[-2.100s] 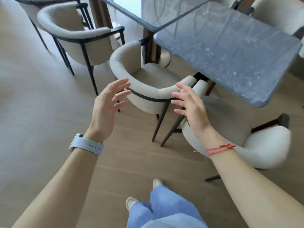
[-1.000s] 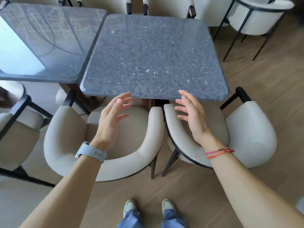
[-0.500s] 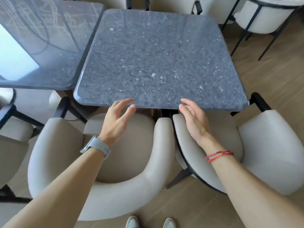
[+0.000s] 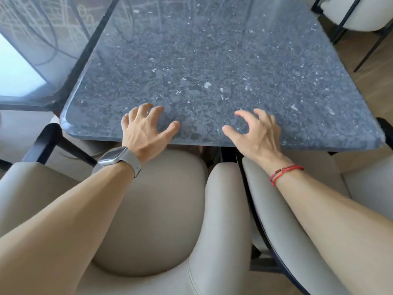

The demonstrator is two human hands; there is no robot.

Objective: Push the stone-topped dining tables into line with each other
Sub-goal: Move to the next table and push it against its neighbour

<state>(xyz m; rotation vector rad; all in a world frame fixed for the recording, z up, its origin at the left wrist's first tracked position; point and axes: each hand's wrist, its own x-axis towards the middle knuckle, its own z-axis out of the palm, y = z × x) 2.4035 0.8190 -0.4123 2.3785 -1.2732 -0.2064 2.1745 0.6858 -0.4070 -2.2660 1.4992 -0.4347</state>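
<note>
A square table with a speckled dark grey stone top (image 4: 202,67) fills the middle of the view. Its near edge sticks out closer to me than the near edge of a second, glossy stone-topped table (image 4: 36,50) that adjoins it on the left. My left hand (image 4: 144,128) lies over the near edge of the speckled table with spread, bent fingers, fingertips on the stone. My right hand (image 4: 255,133) sits on the same edge further right, fingers bent, fingertips on the surface. Neither hand curls round anything.
Two cream upholstered armchairs stand tucked under the near edge, one below my left arm (image 4: 161,209) and one below my right arm (image 4: 287,220). Another cream chair with black legs (image 4: 359,15) is at the far right. Wooden floor (image 4: 370,67) shows to the right.
Both hands have moved forward from above the chairs onto the near edge of the speckled table. The view has come closer to the table.
</note>
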